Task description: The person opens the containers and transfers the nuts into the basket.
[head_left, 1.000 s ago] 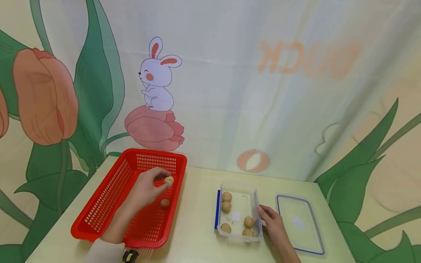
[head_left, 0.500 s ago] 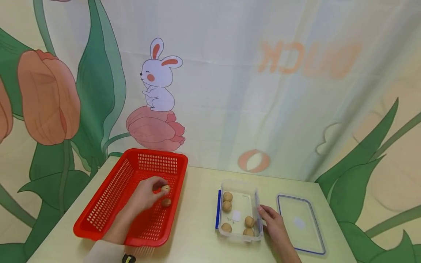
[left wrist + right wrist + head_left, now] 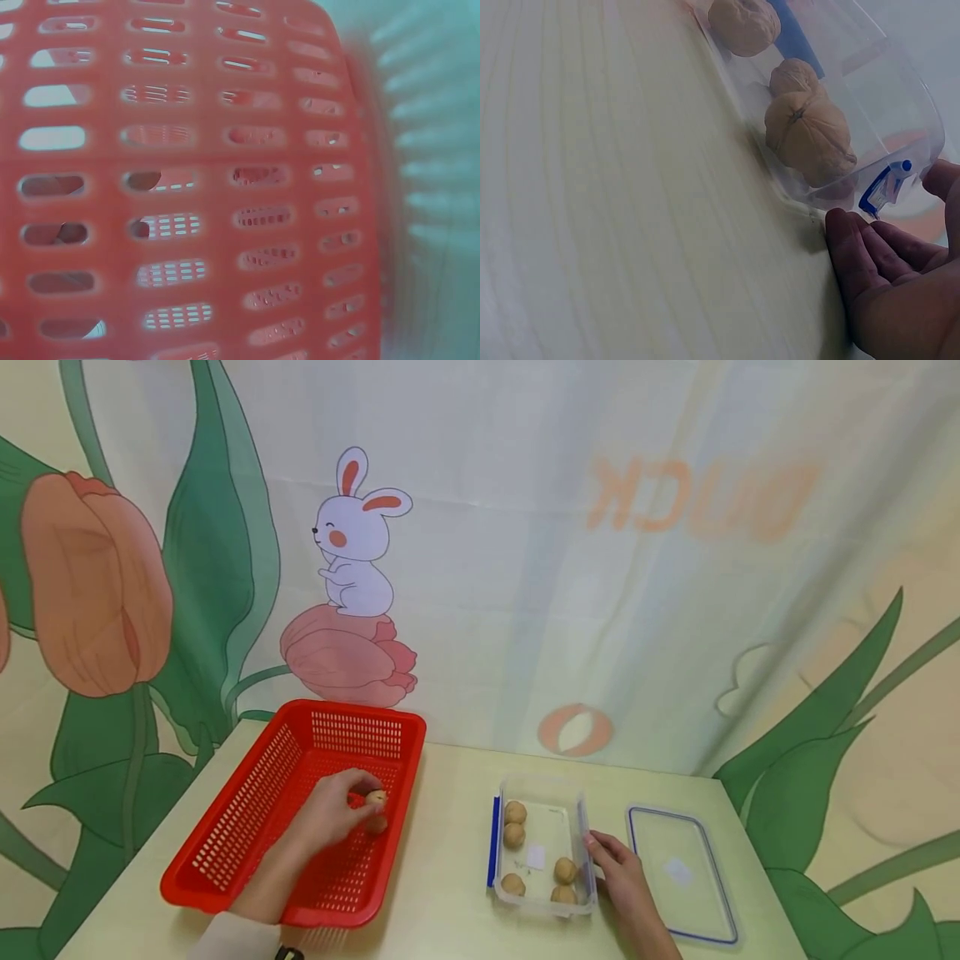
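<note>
My left hand (image 3: 326,814) pinches a walnut (image 3: 377,797) between thumb and fingertips, low inside a red plastic basket (image 3: 187,889). Another walnut (image 3: 377,824) lies right below it, partly covered by the hand. In the left wrist view the basket's slotted wall (image 3: 210,161) hides most of the hand. My right hand (image 3: 624,877) grips the right side of a clear food container (image 3: 543,907), thumb at the rim and fingers against the outer wall. Several walnuts (image 3: 514,812) sit in the container; the right wrist view shows some walnuts (image 3: 810,135) near its wall.
A clear lid (image 3: 682,872) with a blue seal lies flat on the table, right of the container. The container's blue side clip (image 3: 494,842) hangs on its left. Pale table surface (image 3: 442,827) separates basket and container. A printed curtain (image 3: 487,610) stands behind the table.
My left hand has moved down in the basket with its walnut, close over the walnut lying there. The right hand stays at the container.
</note>
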`<state>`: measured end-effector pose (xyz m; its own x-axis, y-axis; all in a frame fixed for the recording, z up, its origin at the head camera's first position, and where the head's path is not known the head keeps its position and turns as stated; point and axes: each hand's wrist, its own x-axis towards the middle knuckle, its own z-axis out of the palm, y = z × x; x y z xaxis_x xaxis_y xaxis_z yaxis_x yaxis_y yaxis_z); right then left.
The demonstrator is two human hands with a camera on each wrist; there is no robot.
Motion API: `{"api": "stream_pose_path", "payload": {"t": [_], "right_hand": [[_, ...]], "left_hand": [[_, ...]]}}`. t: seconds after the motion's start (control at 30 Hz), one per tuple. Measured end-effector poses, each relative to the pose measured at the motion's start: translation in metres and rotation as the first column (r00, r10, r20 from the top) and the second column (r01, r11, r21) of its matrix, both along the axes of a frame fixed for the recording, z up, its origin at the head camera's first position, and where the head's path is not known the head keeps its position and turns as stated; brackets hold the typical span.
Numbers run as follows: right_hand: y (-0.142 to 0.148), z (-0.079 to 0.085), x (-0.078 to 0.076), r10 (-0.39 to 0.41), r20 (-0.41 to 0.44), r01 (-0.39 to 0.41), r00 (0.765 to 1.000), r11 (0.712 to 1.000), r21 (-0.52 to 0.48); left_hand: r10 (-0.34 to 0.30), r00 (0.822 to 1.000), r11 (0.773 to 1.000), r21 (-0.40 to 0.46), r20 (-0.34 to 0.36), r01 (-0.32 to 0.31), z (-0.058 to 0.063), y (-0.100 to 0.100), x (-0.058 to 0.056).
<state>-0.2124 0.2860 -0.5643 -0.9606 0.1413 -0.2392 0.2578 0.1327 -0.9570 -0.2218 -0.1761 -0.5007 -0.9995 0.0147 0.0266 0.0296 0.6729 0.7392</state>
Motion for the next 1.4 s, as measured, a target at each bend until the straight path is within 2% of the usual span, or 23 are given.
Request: {"api": "stream_pose_path", "payload": {"t": [0.3, 0.57, 0.83, 1.13, 1.4], "right_hand": [[-0.0003, -0.0011, -0.0025, 0.007, -0.006, -0.007, 1.0, 1.0, 0.004], [0.0005, -0.0062, -0.0009, 0.009, 0.021, -0.009, 1.0, 1.0, 0.006], [-0.0003, 0.0016, -0.0002, 0.011, 0.008, -0.011, 1.0, 1.0, 0.012], [0.0004, 0.0002, 0.0005, 0.002, -0.006, -0.002, 1.0, 1.0, 0.006], [-0.0002, -0.0006, -0.0006, -0.005, -0.005, 0.005, 1.0, 1.0, -0.002]], "left_hand": [[-0.013, 1.0, 1.0, -0.014, 0.002, 0.013, 0.0018, -0.0003, 0.0025], [-0.013, 1.0, 0.999, -0.033, 0.013, 0.013, -0.0023, 0.0005, 0.0031], [-0.007, 1.0, 0.999, -0.032, 0.008, 0.007, -0.0005, 0.002, 0.0017], [-0.007, 1.0, 0.999, -0.042, 0.019, 0.008, 0.0002, 0.0037, 0.0017], [-0.028, 0.999, 0.997, -0.079, -0.023, 0.026, 0.0039, 0.0016, 0.0011]]}}
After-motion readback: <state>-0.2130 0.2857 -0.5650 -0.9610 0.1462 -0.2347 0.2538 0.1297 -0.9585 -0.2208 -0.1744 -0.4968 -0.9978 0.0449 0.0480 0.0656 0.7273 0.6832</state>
